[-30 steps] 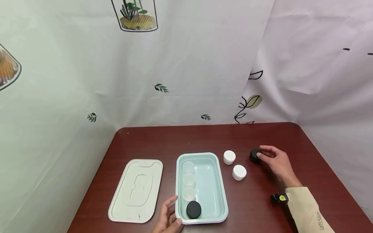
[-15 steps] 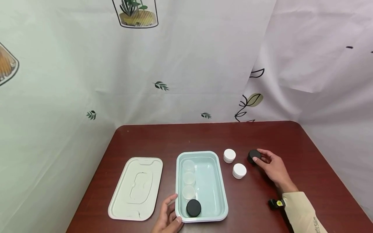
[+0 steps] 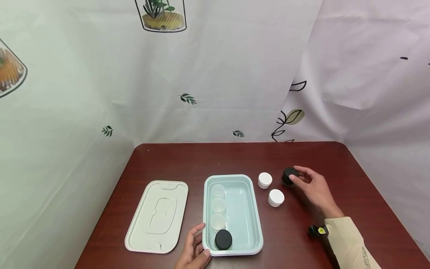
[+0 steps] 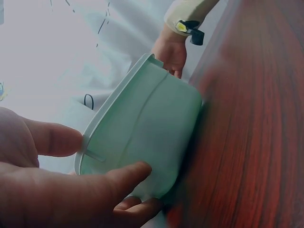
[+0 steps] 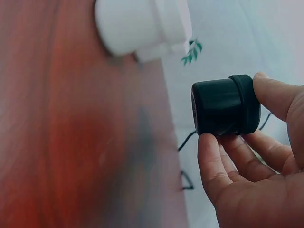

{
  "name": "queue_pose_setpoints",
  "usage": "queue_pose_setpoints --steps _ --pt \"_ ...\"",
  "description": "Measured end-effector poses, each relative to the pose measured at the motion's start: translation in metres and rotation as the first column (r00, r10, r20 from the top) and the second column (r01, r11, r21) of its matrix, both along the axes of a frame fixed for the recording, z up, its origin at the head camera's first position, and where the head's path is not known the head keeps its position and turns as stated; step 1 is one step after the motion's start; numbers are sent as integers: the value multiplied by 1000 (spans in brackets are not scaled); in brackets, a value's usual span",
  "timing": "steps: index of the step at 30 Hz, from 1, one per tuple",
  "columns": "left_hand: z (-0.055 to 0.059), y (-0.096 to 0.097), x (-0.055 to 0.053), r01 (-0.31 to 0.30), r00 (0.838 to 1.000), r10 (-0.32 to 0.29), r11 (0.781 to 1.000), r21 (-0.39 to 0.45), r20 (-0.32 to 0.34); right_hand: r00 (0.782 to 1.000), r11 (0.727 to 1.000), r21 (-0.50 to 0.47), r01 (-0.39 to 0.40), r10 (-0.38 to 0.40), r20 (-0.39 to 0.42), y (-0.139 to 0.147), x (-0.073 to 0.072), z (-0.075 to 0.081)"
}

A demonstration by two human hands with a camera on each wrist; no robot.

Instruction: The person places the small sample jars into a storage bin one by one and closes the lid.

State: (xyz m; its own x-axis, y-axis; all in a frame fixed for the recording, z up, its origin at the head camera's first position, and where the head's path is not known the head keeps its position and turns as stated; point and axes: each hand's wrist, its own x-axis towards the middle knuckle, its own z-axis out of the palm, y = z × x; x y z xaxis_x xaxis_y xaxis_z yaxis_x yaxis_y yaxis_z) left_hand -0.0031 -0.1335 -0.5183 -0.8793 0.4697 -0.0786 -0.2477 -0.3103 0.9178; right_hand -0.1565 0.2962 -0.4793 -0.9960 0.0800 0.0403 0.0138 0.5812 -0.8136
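My right hand (image 3: 314,188) pinches a small black lidded jar (image 3: 290,176) between thumb and fingers. In the right wrist view the black jar (image 5: 223,105) is off the table, lid towards the hand. My left hand (image 3: 194,249) holds the near left corner of a pale blue plastic tray (image 3: 246,216), with fingers on its rim and outer wall, as the left wrist view shows. Inside the tray, along its left side, three translucent lidded jars (image 3: 218,205) stand in a row, with another black jar (image 3: 223,239) at the near end.
Two white lidded jars (image 3: 276,198) stand between the tray and my right hand. A white tray lid (image 3: 158,216) lies left of the tray on the dark red table (image 3: 188,160). A printed cloth (image 3: 215,74) hangs behind the table.
My right hand has moved a little left with the black jar, lifting it and bringing it closer to the white jars. My left hand and the tray keep their place.
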Motion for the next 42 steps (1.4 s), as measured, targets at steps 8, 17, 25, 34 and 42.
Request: queue_pose_setpoints --steps 8,17,25,34,42 --pt "1 -1 0 -4 1000 5 1000 -13 27 995 995 -52 -83 80 -52 -31 -4 23" --pt "4 0 -2 -1 1000 1 1000 -16 29 976 974 -76 -213 208 -71 -82 -4 41" --pt "4 0 -2 6 1000 -6 1000 -6 5 953 947 -112 -302 298 -51 -123 -4 43" --pt "7 0 -3 -19 1000 18 998 -62 -7 929 937 55 -346 350 -118 -154 -5 37" --pt "10 -2 -4 -21 998 16 996 -89 -59 930 924 179 -338 357 -85 -181 -2 36"
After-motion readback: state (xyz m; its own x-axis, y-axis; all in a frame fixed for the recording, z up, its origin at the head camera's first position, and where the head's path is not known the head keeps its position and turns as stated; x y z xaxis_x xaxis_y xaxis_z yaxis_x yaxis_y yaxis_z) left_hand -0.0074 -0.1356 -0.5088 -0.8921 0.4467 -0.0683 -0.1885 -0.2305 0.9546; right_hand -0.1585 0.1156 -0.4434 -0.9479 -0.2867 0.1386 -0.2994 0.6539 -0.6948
